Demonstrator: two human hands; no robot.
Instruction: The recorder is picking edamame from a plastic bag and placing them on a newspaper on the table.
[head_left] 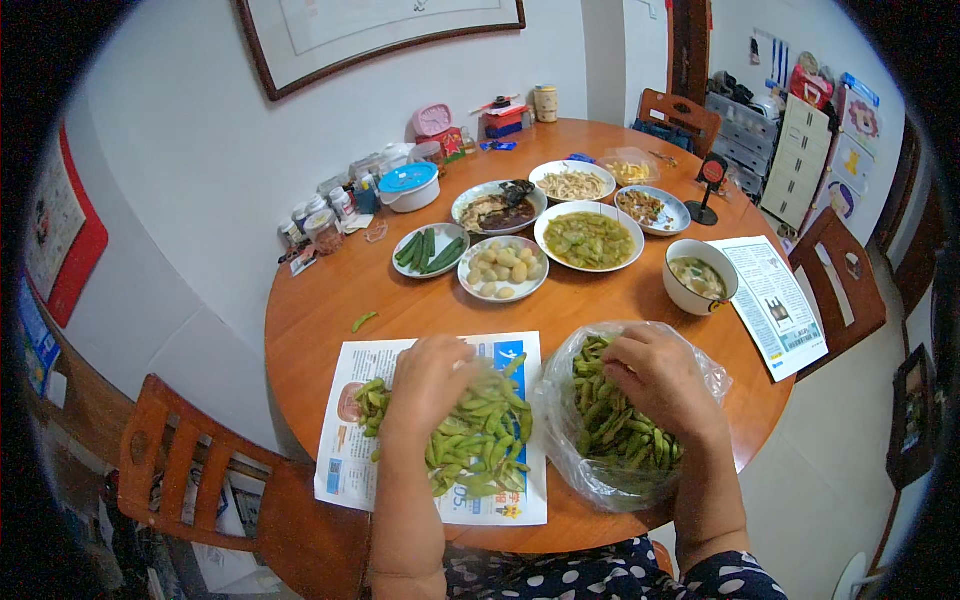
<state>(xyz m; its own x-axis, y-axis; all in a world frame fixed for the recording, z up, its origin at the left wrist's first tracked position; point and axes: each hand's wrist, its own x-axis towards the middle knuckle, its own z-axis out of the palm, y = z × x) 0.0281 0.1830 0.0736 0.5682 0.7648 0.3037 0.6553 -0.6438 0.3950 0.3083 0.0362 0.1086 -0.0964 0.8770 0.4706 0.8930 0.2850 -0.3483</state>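
Note:
Green edamame pods (480, 440) lie heaped on a printed paper sheet (350, 470) at the near edge of the round table. Over the heap's far side is my left hand (432, 380), bent at the knuckles, its fingertips smeared by motion. To the right, a clear plastic bag (575, 470) lies spread wide, holding darker edamame pods (625, 435). My right hand (660, 378) hovers at the bag's mouth with the fingers pinched together; what is between them, if anything, is too small to make out. One loose pod (364, 322) rests on the wood beyond the paper.
Beyond my hands stand a plate of cucumber pieces (430, 250), a plate of pale round pieces (503, 268), a green stew dish (590, 240) and a soup bowl (700, 277). Another printed sheet (770, 305) overhangs the right edge. Wooden chairs (200, 470) flank the table.

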